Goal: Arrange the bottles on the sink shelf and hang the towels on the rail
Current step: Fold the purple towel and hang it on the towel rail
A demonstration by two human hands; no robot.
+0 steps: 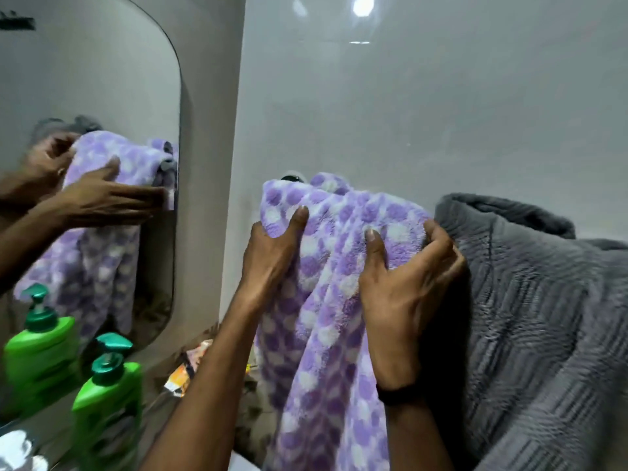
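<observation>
Though bunched, plush towel (326, 266) (purple-dotted)

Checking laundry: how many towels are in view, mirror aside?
2. The purple dotted towel, gripped by the left hand and right hand, is central; the grey towel hangs beside it, to the right. Others may be hidden.

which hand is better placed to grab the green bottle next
Left, probably. The left hand grips the purple towel on the side nearer the green bottle; the right hand grips it beside the grey towel, farther away.
</observation>
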